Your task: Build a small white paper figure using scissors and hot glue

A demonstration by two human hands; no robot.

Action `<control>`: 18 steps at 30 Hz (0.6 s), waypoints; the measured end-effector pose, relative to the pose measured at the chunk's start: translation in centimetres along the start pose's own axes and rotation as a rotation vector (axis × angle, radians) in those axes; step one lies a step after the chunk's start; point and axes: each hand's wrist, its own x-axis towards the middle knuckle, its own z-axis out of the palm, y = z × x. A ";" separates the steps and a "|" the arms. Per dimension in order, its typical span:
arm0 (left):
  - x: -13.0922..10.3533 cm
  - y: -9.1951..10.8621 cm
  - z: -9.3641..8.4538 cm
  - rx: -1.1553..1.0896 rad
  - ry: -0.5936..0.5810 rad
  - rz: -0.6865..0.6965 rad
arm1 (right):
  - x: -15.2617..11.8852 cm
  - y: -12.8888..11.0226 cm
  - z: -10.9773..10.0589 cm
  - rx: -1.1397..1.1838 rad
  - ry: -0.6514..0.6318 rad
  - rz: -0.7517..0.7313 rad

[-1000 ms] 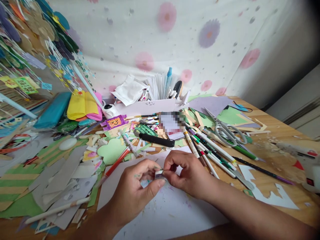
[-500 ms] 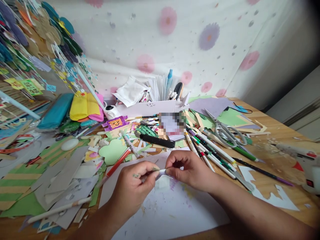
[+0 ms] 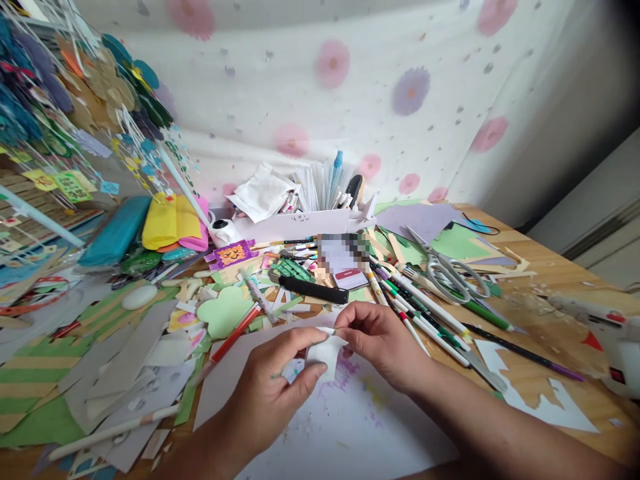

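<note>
A small white paper piece (image 3: 323,357) is held between my two hands above a large white sheet (image 3: 300,440) marked with purple and yellow. My left hand (image 3: 280,380) pinches it from the left, with the thumb at its lower part and the fingers along its top edge. The fingertips of my right hand (image 3: 373,337) close on its upper right corner. Just beyond my hands lie a black pen-like tool (image 3: 314,289) and a phone (image 3: 347,267) with a blurred screen.
Paper scraps (image 3: 135,353) and a green flower cutout (image 3: 225,312) cover the left. Scissors (image 3: 453,273), many pens (image 3: 425,303) and a glue gun (image 3: 610,333) lie right. Behind stands a white box (image 3: 305,223) of supplies; hanging ornaments (image 3: 100,87) are upper left.
The small white paper, earlier a narrow roll between my fingertips, now shows a broader, flatter face. My left thumb has moved down from my fingers. The view has shifted slightly.
</note>
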 end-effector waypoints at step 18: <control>0.6 0.1 0.0 0.169 -0.019 0.129 | -0.1 -0.2 0.0 0.006 -0.048 0.046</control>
